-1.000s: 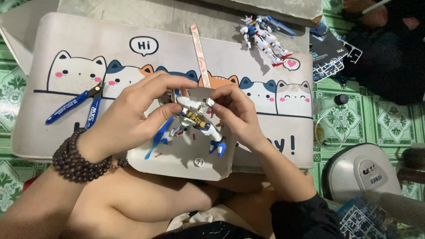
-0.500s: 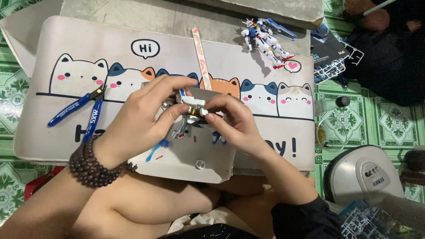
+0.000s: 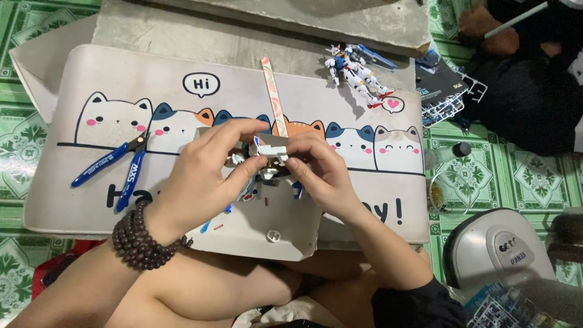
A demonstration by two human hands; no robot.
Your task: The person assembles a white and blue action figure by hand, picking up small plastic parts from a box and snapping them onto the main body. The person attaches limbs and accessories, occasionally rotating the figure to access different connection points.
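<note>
Pinching from both sides, the left hand point(image 3: 200, 176) and the right hand point(image 3: 322, 173) hold a small plastic robot model point(image 3: 262, 161) between them, above a pale tray point(image 3: 267, 234) that rests near the person's lap at the near edge of the cat-print mat point(image 3: 358, 103). Both sets of fingers are curled and closed on the model — the left thumb and forefinger over its top, the right fingers on its right side.

By its look the model is light and rigid, built from many thin snap-together parts, so it probably tolerates a firm hold on the torso but not on its slim limbs or fins, which could pop off or bend. The safest grip seems to be across the blocky middle, with light pressure only. Its smooth plastic may be a little slippery.

It is mostly white, with a gold patch near the centre and blue pieces showing below the hands; much of it is hidden by the fingers. A few tiny red and blue bits point(image 3: 212, 225) lie loose on the tray.

On the left of the mat lie blue-handled nippers point(image 3: 115, 170) — well apart from the hands. At the far right stands a finished white-and-blue robot figure point(image 3: 357, 73), and a striped sanding stick point(image 3: 273, 97) lies far of the hands. A dark bead bracelet point(image 3: 143, 240) circles the left wrist.
</note>
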